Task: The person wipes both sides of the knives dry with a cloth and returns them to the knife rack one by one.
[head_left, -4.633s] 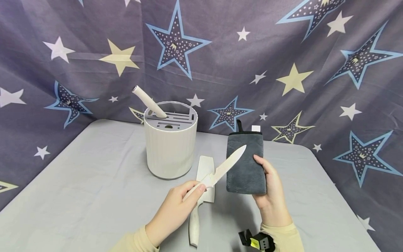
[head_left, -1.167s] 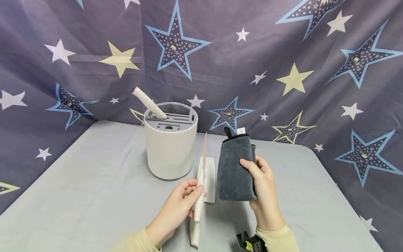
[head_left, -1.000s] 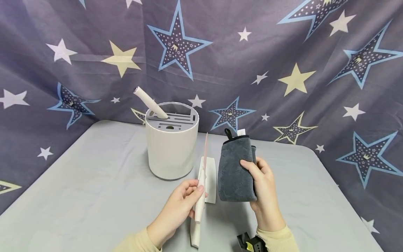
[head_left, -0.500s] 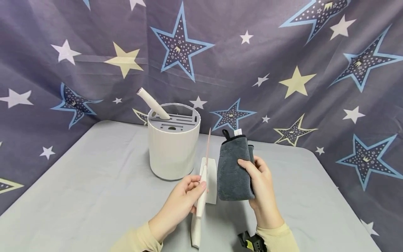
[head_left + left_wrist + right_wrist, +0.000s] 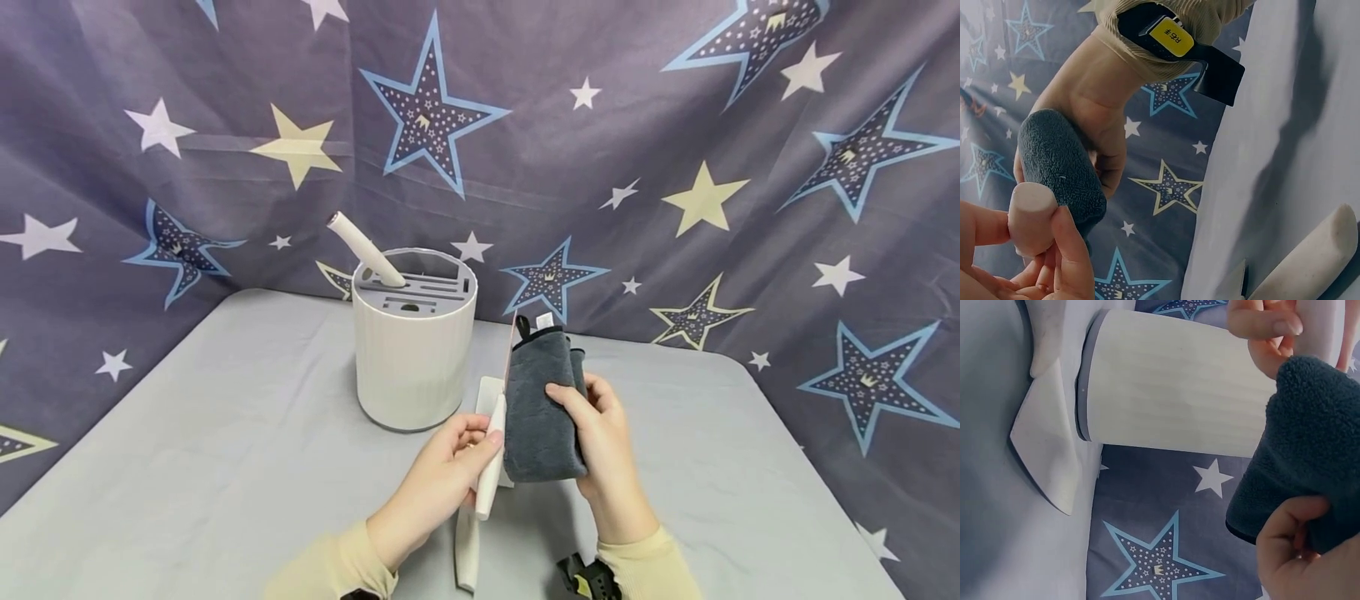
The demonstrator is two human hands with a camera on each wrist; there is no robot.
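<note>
My left hand [image 5: 435,483] pinches the white handle of a knife [image 5: 490,487] between thumb and fingers. The knife is held edge-on, its thin pinkish blade pointing up and away along the left side of a folded dark grey cloth [image 5: 540,408]. My right hand [image 5: 609,458] grips the cloth with the thumb across its front. In the left wrist view, the end of the knife handle [image 5: 1033,219] appears right beside the cloth [image 5: 1060,162]. Under the hands lies a white cleaver [image 5: 467,550], partly hidden by the knife and left hand; its broad blade shows in the right wrist view.
A round white knife block [image 5: 412,367] with a grey slotted top stands behind the left hand. Another white-handled tool [image 5: 366,248] leans out of one slot. The grey-covered table [image 5: 225,450] backs onto a star-patterned curtain [image 5: 600,167].
Earlier the knife's flat side showed; it has since been turned edge-on. The cloth has been folded around and moved left, up against the blade. The left hand has shifted slightly right.
</note>
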